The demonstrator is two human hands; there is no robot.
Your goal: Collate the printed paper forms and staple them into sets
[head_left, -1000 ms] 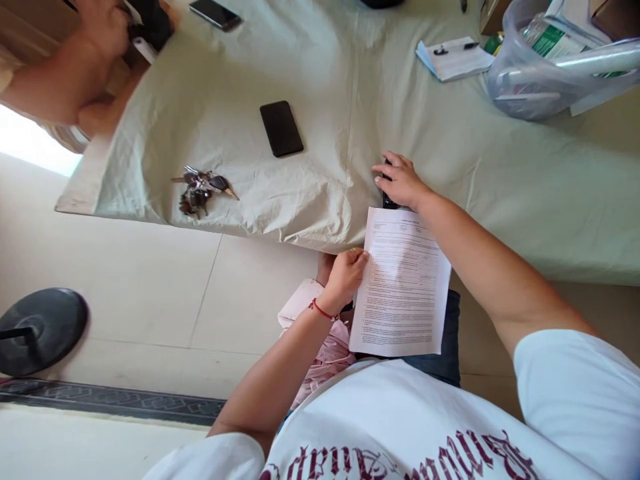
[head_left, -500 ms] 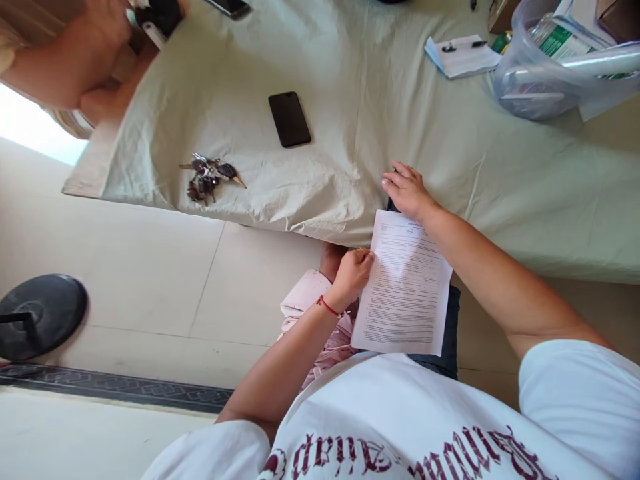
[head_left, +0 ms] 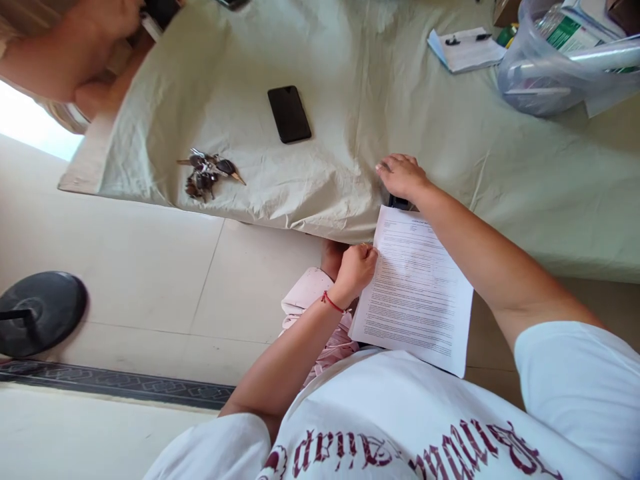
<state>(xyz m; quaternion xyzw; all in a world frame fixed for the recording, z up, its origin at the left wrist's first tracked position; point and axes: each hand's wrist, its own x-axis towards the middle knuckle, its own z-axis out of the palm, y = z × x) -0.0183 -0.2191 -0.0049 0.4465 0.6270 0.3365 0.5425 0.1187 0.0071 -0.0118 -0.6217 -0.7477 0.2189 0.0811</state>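
My left hand [head_left: 356, 268] pinches the left edge of several printed sheets of paper [head_left: 413, 287] held over my lap. The sheets lie tilted, their top edge near the table's front edge. My right hand [head_left: 403, 176] bends over a small black object [head_left: 399, 202] just above that top edge. Most of this object is hidden under the palm and fingers, so its kind is unclear. My right forearm passes over the upper right corner of the paper.
On the cloth-covered table [head_left: 330, 180] lie a black phone [head_left: 289, 114], a bunch of keys [head_left: 206, 175] and a notepad [head_left: 467, 52]. A clear plastic tub [head_left: 537, 83] stands at the right. Another person's arm [head_left: 65, 57] is at upper left. A black round base [head_left: 43, 313] stands on the floor.
The sheets' lower right corner has swung outward to the right and down. My right hand has shifted slightly left and up, showing more of the black object. My left hand keeps its grip.
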